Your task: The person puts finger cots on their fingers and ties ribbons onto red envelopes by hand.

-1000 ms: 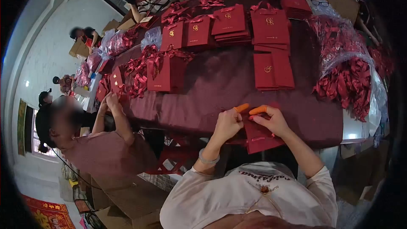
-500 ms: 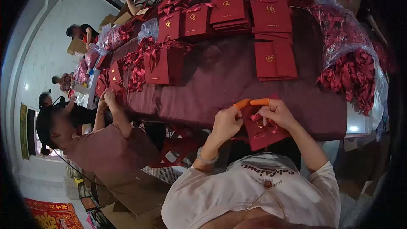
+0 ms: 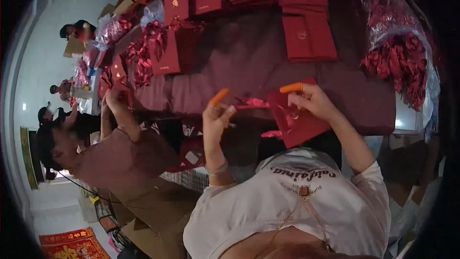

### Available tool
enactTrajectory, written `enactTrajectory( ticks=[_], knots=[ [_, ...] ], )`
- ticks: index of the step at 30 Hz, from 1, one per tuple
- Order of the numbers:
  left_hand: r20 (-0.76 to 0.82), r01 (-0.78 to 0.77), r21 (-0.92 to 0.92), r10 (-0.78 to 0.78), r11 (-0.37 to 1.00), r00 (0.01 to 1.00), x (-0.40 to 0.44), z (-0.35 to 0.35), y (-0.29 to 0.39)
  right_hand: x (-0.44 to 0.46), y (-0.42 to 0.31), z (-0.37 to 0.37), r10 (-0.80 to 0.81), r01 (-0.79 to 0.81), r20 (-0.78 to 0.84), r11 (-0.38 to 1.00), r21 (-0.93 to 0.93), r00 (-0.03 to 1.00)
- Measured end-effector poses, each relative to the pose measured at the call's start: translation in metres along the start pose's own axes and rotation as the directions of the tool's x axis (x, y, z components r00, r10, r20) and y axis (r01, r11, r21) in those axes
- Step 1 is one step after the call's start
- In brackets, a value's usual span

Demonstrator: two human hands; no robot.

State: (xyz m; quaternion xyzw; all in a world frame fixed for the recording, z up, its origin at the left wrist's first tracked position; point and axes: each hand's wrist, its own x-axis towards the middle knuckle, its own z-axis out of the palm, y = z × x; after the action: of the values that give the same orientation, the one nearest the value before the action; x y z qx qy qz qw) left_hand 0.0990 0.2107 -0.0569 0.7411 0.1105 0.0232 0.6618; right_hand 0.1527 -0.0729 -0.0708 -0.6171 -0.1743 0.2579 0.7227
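Observation:
My right hand (image 3: 311, 103), an orange finger cot on its index finger, grips the upper right part of a red paper gift bag (image 3: 304, 129) at the table's near edge. Shiny red ribbon (image 3: 256, 102) stretches left from the bag, and another loose ribbon piece (image 3: 272, 135) shows at its lower left side. My left hand (image 3: 218, 117) is raised left of the bag with its fingers apart, its index finger also in an orange cot. The ribbon's left end comes close to my left thumb; blur hides whether they touch.
A dark red cloth covers the table (image 3: 230, 76). Stacked red bags (image 3: 309, 38) lie beyond my hands, with an upright bag (image 3: 165, 55) farther left. Plastic-wrapped ribbons (image 3: 397, 62) lie at right. A co-worker in a dull pink shirt (image 3: 120, 158) works at left beside cardboard (image 3: 148, 211).
My left hand has moved left, away from the bag and my right hand. Ribbon that was bunched on the bag now extends leftward. The view has tilted down slightly.

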Motion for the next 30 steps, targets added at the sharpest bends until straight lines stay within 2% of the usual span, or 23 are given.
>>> enactTrajectory(
  ticks=[2, 4, 7, 8, 9, 11, 12, 14, 15, 16, 18, 22, 24, 25, 28, 30],
  knots=[
    [-0.112, -0.007, 0.013, 0.008, 1.0, 0.994, -0.005, -0.011, 0.003, 0.002, 0.002, -0.004, -0.034, 0.034, 0.001, 0.996, -0.083, 0.999],
    [-0.131, -0.005, 0.001, 0.005, 1.0, 0.991, -0.008, -0.012, -0.006, 0.002, 0.001, -0.001, 0.048, -0.052, -0.063, 0.996, -0.067, 0.997],
    [-0.312, -0.176, 0.094, 0.197, 0.98, 0.929, -0.015, 0.003, -0.022, 0.002, 0.004, -0.002, 0.008, -0.011, -0.062, 0.998, -0.058, 0.998],
    [-0.385, -0.229, 0.197, 0.29, 0.953, 0.876, -0.023, 0.008, -0.025, 0.001, 0.004, -0.002, 0.016, -0.02, -0.071, 0.998, -0.058, 0.997],
    [-0.38, -0.226, 0.194, 0.285, 0.955, 0.88, -0.029, 0.012, -0.025, 0.002, 0.003, -0.002, 0.027, -0.031, -0.072, 0.998, -0.056, 0.997],
    [-0.43, -0.31, 0.377, 0.461, 0.873, 0.777, -0.042, 0.024, -0.017, 0.002, 0.004, -0.001, 0.037, -0.041, -0.075, 0.998, -0.054, 0.996],
    [-0.387, -0.285, 0.245, 0.363, 0.927, 0.847, -0.053, 0.028, -0.02, 0.003, 0.005, 0.0, 0.025, -0.029, -0.083, 0.998, -0.05, 0.996],
    [-0.234, -0.238, 0.123, 0.261, 0.963, 0.937, -0.069, 0.045, -0.015, 0.004, 0.005, 0.0, 0.012, -0.017, -0.091, 0.999, -0.05, 0.996],
    [-0.094, -0.194, 0.151, 0.21, 0.969, 0.973, -0.074, 0.05, -0.014, 0.004, 0.004, -0.001, 0.023, -0.028, -0.081, 0.997, -0.069, 0.996],
    [0.021, -0.254, 0.316, 0.261, 0.914, 0.965, -0.077, 0.056, -0.003, 0.003, 0.003, -0.001, 0.035, -0.041, -0.073, 0.995, -0.087, 0.997],
    [0.121, -0.31, 0.371, 0.286, 0.875, 0.951, -0.078, 0.067, -0.009, 0.002, 0.001, -0.001, 0.039, -0.044, -0.076, 0.996, -0.074, 0.996],
    [0.15, -0.302, 0.452, 0.263, 0.839, 0.953, -0.076, 0.067, -0.021, 0.003, 0.004, -0.002, 0.047, -0.053, -0.086, 0.996, -0.07, 0.995],
    [0.199, -0.013, 0.301, -0.05, 0.954, 0.979, -0.081, 0.06, -0.022, 0.004, 0.006, -0.001, 0.03, -0.035, -0.102, 0.998, -0.047, 0.994],
    [0.273, -0.104, 0.362, 0.002, 0.926, 0.962, -0.08, 0.056, -0.027, 0.005, 0.006, -0.001, 0.011, -0.014, -0.114, 1.0, -0.025, 0.993],
    [0.262, -0.063, 0.418, -0.054, 0.906, 0.963, -0.08, 0.053, -0.032, 0.005, 0.004, -0.001, 0.045, -0.053, -0.161, 0.998, -0.046, 0.986],
    [0.263, -0.075, 0.411, -0.039, 0.908, 0.964, -0.077, 0.051, -0.03, 0.005, 0.006, 0.0, 0.02, -0.026, -0.152, 0.999, -0.041, 0.988]
  ],
)
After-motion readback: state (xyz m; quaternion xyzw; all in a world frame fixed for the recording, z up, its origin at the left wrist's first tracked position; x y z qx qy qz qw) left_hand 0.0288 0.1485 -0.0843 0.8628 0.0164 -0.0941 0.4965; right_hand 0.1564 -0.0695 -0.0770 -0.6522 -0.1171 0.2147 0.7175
